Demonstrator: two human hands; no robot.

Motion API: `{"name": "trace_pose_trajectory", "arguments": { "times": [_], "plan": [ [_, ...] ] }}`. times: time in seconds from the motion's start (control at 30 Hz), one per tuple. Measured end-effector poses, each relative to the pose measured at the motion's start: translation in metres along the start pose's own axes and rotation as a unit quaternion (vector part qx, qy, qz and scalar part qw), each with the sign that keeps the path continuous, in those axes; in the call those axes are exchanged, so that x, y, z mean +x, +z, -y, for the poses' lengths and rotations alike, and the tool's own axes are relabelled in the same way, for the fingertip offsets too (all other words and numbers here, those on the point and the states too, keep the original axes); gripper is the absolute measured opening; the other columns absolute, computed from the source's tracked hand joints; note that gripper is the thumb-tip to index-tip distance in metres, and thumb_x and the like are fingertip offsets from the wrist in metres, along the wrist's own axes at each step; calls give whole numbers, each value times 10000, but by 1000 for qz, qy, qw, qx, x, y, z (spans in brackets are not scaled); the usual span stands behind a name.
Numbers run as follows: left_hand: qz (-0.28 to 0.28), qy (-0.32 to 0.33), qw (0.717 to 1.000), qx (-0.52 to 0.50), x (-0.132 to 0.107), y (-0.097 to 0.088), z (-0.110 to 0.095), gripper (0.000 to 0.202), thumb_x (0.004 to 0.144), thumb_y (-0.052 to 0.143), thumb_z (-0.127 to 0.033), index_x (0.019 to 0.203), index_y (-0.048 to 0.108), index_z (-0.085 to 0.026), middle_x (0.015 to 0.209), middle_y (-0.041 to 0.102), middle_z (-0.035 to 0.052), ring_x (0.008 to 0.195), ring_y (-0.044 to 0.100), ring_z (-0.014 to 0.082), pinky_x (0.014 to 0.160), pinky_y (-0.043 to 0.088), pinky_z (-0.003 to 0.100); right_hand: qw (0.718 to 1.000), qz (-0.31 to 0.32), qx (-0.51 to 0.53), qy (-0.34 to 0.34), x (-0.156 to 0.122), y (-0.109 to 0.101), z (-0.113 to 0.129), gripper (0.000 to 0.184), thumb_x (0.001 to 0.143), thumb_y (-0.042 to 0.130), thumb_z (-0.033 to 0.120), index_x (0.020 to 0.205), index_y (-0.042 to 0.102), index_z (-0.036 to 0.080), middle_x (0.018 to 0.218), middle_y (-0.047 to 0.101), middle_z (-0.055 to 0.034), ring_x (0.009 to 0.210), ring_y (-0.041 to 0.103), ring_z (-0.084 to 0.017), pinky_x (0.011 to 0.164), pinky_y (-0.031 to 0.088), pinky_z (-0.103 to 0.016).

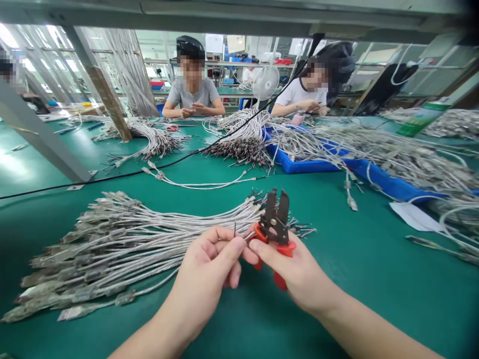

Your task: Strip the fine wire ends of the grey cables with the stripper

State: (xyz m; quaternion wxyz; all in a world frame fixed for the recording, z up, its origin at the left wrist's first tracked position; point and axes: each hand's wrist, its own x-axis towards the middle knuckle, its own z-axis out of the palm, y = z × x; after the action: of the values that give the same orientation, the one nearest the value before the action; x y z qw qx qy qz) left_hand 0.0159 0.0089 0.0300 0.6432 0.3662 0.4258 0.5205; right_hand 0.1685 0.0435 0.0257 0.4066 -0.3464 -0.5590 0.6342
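Note:
My left hand point(211, 264) pinches the wire end of a white cable point(159, 284), with a thin dark wire poking up between thumb and finger. The cable runs left to a clear-sleeved connector on the mat. In my right hand point(299, 269) are wire strippers point(276, 219) with red handles and dark notched jaws, pointing away from me. The jaws stand slightly apart with nothing between them. My right thumb and fingertips meet the left fingers near the wire end. Behind both hands lies a wide bundle of white cables point(149, 229), connectors to the left, bare wire ends to the right.
Blue trays point(299, 165) heaped with cables stand at the right, near a white paper point(415, 216) and a green can point(422, 118). A black cord point(164, 167) crosses the green table point(355, 299). Metal posts point(45, 134) rise at left. Two people point(192, 94) sit opposite.

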Motion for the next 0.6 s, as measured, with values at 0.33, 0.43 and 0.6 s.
{"name": "trace_pose_trajectory", "arguments": {
  "times": [0.33, 0.43, 0.6],
  "plan": [
    [9, -28, 999, 21, -2, 3, 4, 209, 884, 631, -323, 803, 555, -146, 748, 683, 39, 387, 382, 11, 388, 238, 143, 998, -26, -46, -28, -5, 7, 10, 262, 883, 626, 445, 811, 580, 197, 650, 535, 9, 641, 503, -176, 631, 422, -312],
    [-21, -1, 998, 54, -2, 6, 3, 200, 828, 688, -318, 784, 595, -146, 653, 641, 7, 400, 375, 22, 394, 263, 145, 998, -43, -32, -26, -6, 9, 11, 279, 858, 648, 464, 804, 579, 199, 665, 520, 13, 628, 490, -169, 615, 422, -302],
    [-63, 60, 992, 90, -3, 11, 5, 155, 780, 719, -292, 776, 646, -156, 637, 618, 5, 554, 534, 92, 496, 400, 160, 997, -61, -32, -21, -6, 10, 8, 293, 848, 657, 461, 766, 572, 194, 686, 498, 11, 643, 455, -161, 618, 409, -288]
  ]
}}
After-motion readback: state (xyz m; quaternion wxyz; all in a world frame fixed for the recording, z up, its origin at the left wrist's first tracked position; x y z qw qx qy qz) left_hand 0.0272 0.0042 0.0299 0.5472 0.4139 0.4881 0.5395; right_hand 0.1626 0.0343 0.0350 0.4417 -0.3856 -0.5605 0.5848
